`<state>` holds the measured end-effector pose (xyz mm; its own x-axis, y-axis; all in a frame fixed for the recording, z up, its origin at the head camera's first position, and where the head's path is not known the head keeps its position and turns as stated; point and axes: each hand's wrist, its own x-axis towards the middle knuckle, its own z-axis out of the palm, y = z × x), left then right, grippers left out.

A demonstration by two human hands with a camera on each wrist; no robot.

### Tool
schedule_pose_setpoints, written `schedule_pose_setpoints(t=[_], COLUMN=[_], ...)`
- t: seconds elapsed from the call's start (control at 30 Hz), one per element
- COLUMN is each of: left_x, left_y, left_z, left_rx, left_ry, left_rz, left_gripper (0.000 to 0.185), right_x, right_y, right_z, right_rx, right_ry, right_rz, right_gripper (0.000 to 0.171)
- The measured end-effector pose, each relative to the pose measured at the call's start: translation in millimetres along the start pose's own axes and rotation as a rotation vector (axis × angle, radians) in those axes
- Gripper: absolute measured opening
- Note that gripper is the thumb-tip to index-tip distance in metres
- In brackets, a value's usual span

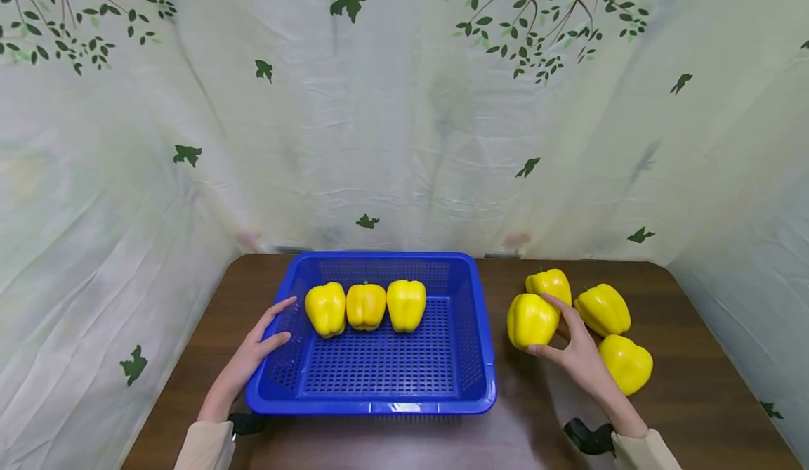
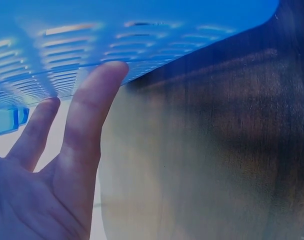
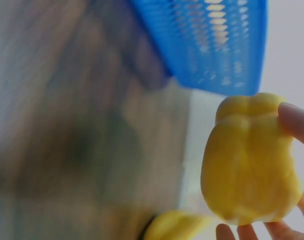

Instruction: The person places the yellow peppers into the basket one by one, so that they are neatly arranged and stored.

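A blue plastic basket (image 1: 483, 329) stands mid-table with three yellow bell peppers (image 1: 365, 305) in a row at its back. My left hand (image 1: 278, 322) lies against the basket's left wall with straight fingers (image 2: 87, 115) and holds nothing. Right of the basket, my right hand (image 1: 556, 329) curls round a yellow pepper (image 1: 521, 319) that sits on or just above the table. In the right wrist view that pepper (image 3: 249, 160) fills the right side, with a fingertip (image 3: 297, 120) on its top edge.
Three more yellow peppers (image 1: 603, 308) lie on the brown table (image 1: 695, 357) beside and behind my right hand. A leaf-printed cloth (image 1: 404, 140) walls in the back and both sides. Bare wood lies in front of the basket.
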<state>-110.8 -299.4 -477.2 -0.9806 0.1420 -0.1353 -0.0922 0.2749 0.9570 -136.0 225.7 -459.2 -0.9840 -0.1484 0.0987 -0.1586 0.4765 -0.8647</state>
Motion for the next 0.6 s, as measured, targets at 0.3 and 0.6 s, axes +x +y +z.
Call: schedule_pose_setpoints(t=[0.3,0.6], left_x=[0.1,0.0], left_y=[2.4,2.7], left_z=[1.2,0.8], left_rx=[-0.001,-0.020], left_ry=[0.006,0.008], left_rz=[-0.005,-0.001], left_gripper=[0.057,0.057], right_x=[14,27], right_y=[-35,-65], right_z=[13,27], right_rx=[0.032,0.085], right_ry=[-0.007,-0.069], right_rz=[-0.065,-0.139], right_gripper=[0.082,0.081])
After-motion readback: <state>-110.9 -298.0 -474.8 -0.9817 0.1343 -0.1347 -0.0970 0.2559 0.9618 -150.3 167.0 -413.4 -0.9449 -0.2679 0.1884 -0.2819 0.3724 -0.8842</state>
